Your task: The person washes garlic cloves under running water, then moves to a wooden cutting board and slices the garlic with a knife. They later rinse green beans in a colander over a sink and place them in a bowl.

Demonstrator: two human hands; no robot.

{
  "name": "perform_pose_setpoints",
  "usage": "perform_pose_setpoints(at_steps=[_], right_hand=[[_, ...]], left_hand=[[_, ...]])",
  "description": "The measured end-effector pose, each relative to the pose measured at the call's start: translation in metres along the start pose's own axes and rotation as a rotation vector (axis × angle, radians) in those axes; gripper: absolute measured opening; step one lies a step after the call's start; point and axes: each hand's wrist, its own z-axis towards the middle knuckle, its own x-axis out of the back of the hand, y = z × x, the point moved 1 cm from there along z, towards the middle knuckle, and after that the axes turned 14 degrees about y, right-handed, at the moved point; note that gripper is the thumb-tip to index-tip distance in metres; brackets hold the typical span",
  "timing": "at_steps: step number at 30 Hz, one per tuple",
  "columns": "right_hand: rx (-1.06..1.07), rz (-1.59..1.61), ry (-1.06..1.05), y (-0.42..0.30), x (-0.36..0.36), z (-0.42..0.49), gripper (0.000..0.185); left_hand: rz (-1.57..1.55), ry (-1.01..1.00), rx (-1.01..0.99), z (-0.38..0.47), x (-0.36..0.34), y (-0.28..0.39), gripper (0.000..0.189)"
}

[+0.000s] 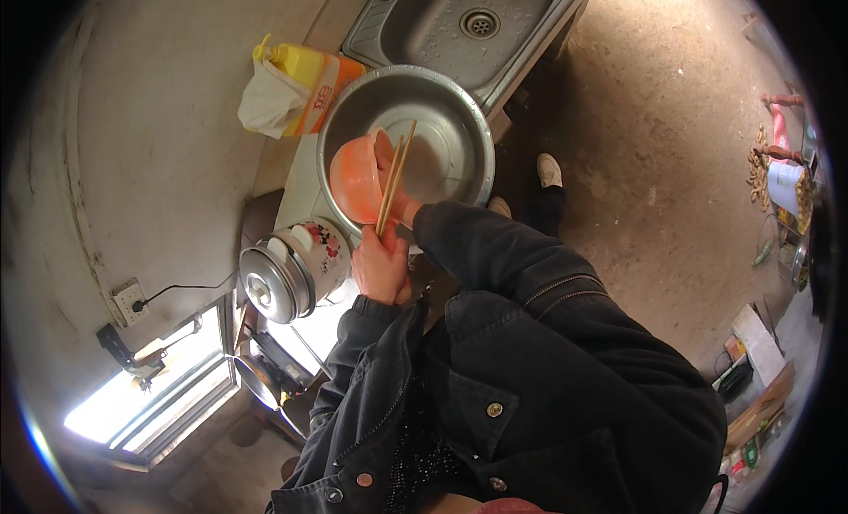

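A pair of wooden chopsticks [396,173] stands out of my left hand [381,265], which is closed around their lower ends beside the basin's near rim. My right hand [405,208] reaches over that rim and holds an orange plastic bowl [354,176], tipped on its side with its mouth facing right. The chopsticks cross in front of this hand, and its fingers are partly hidden at the bowl's mouth. Beneath both lies a large round stainless steel basin [457,110], its bottom wet-looking. The bowl is over the basin's left part.
A steel sink [424,24] with a drain adjoins the basin. Left of it stand a yellow detergent jug [324,83] draped with a white cloth [271,103], and a lidded electric cooker [298,269]. A frying pan [257,381] is near the window [165,388].
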Motion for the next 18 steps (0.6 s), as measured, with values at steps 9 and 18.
perform_pose_setpoints(at_steps=[9,18], right_hand=[[-0.010,0.004,-0.007,0.006,0.004,-0.011,0.038],[-0.015,0.017,-0.011,0.011,0.006,-0.019,0.039]], left_hand=[[0.013,-0.002,-0.009,-0.012,0.000,-0.006,0.041],[0.037,0.014,-0.027,-0.020,0.002,-0.010,0.040]])
